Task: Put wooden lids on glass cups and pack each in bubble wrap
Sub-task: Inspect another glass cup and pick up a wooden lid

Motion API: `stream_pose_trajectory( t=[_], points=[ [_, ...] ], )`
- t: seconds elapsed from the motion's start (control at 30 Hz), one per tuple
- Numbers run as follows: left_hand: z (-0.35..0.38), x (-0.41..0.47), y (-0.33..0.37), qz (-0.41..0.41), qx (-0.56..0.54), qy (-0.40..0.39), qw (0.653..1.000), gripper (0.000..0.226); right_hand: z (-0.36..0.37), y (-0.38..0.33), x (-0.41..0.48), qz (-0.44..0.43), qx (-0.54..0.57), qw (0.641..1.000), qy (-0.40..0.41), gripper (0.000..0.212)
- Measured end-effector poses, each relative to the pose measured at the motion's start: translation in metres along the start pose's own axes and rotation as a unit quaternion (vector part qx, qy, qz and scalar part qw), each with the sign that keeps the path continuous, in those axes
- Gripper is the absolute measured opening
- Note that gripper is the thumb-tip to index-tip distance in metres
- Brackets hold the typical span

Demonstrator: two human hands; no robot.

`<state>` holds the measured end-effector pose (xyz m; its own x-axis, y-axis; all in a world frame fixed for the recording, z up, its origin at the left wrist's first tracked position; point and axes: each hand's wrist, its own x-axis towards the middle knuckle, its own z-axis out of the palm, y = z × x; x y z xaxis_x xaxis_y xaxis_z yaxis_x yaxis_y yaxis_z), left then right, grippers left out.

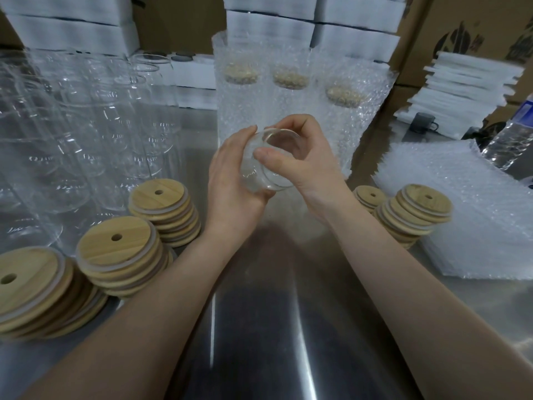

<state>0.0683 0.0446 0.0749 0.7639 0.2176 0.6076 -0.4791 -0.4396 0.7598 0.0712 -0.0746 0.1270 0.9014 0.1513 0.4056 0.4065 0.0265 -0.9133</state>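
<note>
Clear cylindrical glass cup (256, 173) is held in the air above the shiny steel table (259, 313), tilted, mouth toward the camera, no lid on. Left hand (230, 180) curls round its body from the left and underneath. Right hand (305, 163) pinches the rim, thumb on the near edge. Step is probably lidding. Stack of round wooden lids with straw holes (161, 203) lies left of the cup, another stack (418, 209) to its right. Best way: left grips the body, right fetches a lid, seats it flat, presses evenly. Slip risk on smooth glass. Pile of bubble wrap (461, 203) well right of the cup; wrapped lidded cups (288, 90) just behind it.
</note>
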Motion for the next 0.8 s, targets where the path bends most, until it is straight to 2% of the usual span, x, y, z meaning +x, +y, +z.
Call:
stream_pose_trajectory(
  t=[0.27, 0.37, 0.6, 0.8],
  points=[
    [-0.002, 0.004, 0.000, -0.067, -0.081, -0.004, 0.994, 0.088, -0.013, 0.001, 0.003, -0.002, -0.009, 0.994, -0.107, 0.066],
    [-0.003, 0.004, 0.005, -0.085, -0.100, -0.002, 0.991, 0.082, -0.020, 0.002, 0.006, 0.005, 0.032, 0.990, -0.135, 0.072],
    [-0.001, 0.002, 0.007, -0.095, -0.134, -0.028, 0.986, 0.090, -0.040, 0.007, 0.011, 0.067, 0.118, 0.973, -0.188, 0.089],
    [-0.003, 0.002, 0.006, -0.088, -0.142, -0.041, 0.985, 0.091, -0.040, 0.008, 0.012, 0.065, 0.148, 0.976, -0.144, 0.052]
  ],
)
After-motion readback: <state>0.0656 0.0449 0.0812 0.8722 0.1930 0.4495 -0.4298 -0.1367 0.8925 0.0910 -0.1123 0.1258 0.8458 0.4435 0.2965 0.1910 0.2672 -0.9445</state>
